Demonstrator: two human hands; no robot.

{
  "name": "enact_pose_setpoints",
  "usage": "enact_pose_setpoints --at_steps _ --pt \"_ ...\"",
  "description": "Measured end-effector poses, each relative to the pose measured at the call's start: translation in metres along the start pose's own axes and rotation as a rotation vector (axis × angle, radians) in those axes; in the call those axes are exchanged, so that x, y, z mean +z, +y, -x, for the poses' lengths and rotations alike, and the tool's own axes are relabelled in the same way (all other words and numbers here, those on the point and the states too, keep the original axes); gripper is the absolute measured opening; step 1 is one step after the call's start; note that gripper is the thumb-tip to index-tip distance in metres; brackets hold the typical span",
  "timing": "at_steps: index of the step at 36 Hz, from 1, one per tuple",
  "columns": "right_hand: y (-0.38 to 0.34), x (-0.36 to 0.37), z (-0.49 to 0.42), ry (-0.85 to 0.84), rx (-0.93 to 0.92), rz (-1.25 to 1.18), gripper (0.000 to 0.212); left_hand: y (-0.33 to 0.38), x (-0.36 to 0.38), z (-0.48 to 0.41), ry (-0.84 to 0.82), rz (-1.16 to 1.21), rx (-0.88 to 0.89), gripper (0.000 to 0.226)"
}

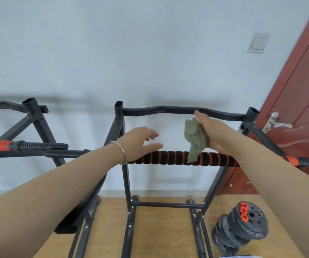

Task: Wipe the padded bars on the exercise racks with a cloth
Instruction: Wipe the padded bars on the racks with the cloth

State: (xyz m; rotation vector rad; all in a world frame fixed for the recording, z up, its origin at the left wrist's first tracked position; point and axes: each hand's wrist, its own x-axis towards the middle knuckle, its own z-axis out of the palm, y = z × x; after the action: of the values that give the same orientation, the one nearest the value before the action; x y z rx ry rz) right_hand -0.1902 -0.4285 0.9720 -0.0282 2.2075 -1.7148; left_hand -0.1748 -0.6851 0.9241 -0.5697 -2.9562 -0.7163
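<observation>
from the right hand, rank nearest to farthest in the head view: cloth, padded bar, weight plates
1. cloth, gripped in the right hand itself.
2. padded bar, just below the hand.
3. weight plates, down on the floor at lower right.

Nothing legible: no text, number, brand or sign can be read. The weight plates (250, 227) at 5 o'clock are too blurred to show any marking. The white-and-blue thing (238, 256) at the bottom edge, near 6 o'clock, is cut off.
</observation>
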Motion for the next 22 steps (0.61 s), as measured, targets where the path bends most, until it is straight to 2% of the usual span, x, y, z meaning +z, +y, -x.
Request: enact_pose_setpoints --at_steps 2,4,7,11,16,19,22 --pt "-0.004 0.006 0.018 -0.2 -0.043 -0.27 0.033 0.02 -0.009 -0.001 0.037 0.265 -0.067 0.046" --pt "-0.004 0.011 0.027 -0.256 -0.087 -0.292 0.029 0.04 -0.015 -0.003 -0.003 0.536 -0.123 0.043" --pt "-0.001 0.013 0.037 -0.208 -0.154 -0.205 0.027 0.058 -0.016 -0.004 -0.071 0.724 -0.157 0.038" --pt "0.011 0.004 0.039 -0.028 -0.198 -0.1 0.015 0.069 -0.014 -0.004 0.026 0.884 -0.189 0.013" --pt "0.021 -0.017 0.041 0.096 -0.231 -0.079 0.023 0.081 -0.014 -0.007 0.154 1.211 -0.273 0.014" --pt "0.022 -0.027 0.041 0.152 -0.269 -0.091 0.023 0.087 -0.016 -0.007 0.202 1.245 -0.281 0.025" --pt "0.019 -0.029 0.043 0.12 -0.292 -0.226 0.013 0.097 -0.015 -0.004 0.274 1.252 -0.277 0.021"
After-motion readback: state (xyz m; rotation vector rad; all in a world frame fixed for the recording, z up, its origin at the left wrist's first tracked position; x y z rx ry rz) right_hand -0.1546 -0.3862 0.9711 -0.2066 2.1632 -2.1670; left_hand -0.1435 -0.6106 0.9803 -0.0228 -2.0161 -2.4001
